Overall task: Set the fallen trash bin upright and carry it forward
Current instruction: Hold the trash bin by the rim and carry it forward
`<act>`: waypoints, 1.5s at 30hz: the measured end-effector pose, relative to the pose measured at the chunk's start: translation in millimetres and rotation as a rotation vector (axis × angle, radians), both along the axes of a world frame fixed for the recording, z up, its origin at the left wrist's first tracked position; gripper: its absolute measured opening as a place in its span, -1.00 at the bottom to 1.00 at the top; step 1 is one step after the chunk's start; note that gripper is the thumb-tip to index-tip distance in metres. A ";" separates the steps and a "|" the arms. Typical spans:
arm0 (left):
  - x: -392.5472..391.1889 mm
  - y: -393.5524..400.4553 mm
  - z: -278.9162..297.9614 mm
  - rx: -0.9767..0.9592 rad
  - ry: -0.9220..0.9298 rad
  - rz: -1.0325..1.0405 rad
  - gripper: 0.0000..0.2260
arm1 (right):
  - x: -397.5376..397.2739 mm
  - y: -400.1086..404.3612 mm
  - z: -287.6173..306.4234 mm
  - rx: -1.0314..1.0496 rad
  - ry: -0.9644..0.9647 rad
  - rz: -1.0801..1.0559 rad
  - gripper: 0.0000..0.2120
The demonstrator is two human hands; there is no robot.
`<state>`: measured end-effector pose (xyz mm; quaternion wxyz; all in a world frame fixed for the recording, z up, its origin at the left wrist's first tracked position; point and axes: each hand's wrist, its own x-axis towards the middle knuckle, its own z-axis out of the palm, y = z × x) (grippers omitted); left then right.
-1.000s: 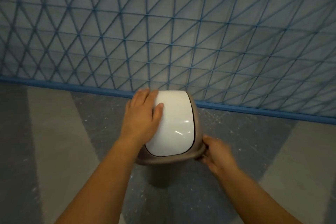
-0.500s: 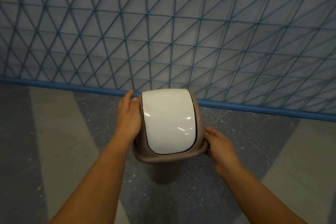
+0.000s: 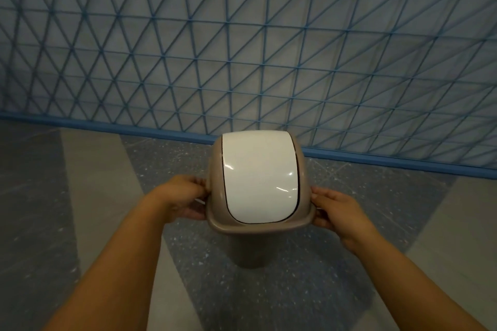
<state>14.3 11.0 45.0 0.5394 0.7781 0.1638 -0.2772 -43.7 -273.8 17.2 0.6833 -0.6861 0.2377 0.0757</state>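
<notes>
A small taupe trash bin [image 3: 251, 250] with a glossy white swing lid [image 3: 259, 177] stands upright in the middle of the view, its base over the speckled grey floor. My left hand [image 3: 185, 197] grips the left side of the bin's top rim, fingers curled under the lip. On the opposite side, my right hand [image 3: 334, 208] holds the rim the same way. The bin's lower body is mostly hidden under its wide top.
Straight ahead, close behind the bin, rises a wall [image 3: 242, 48] covered with a blue triangular lattice, ending in a blue baseboard [image 3: 80, 122]. The floor [image 3: 94, 196] has light and dark grey bands.
My left hand has slid from the top of the white lid down to the bin's left rim. The right hand stays on the right rim. The bin sits squarer and closer to the wall.
</notes>
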 end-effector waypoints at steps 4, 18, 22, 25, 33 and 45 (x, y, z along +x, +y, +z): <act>0.9 -13.8 -1.8 -0.037 -0.048 0.056 -0.83 | -6.0 -17.5 8.1 -0.016 0.068 0.130 -0.80; 6.8 -8.0 -9.5 -0.191 0.090 -0.190 -0.78 | -16.6 -49.3 11.7 0.024 0.114 0.320 -0.76; 7.8 -2.0 -11.1 -0.252 0.116 -0.203 -0.77 | -17.3 -57.6 10.2 0.120 0.153 0.407 -0.55; 8.6 -3.9 -11.9 -0.257 0.118 -0.202 -0.75 | -15.8 -60.0 8.8 0.163 0.147 0.397 -0.54; 15.7 -39.5 -13.6 -0.258 0.040 -0.101 -0.77 | -1.0 -71.9 -2.6 0.186 0.057 0.088 -0.60; 78.1 -123.6 -20.3 -0.367 -0.094 0.200 -0.81 | 64.8 -85.7 -13.2 0.069 -0.143 -0.353 -0.67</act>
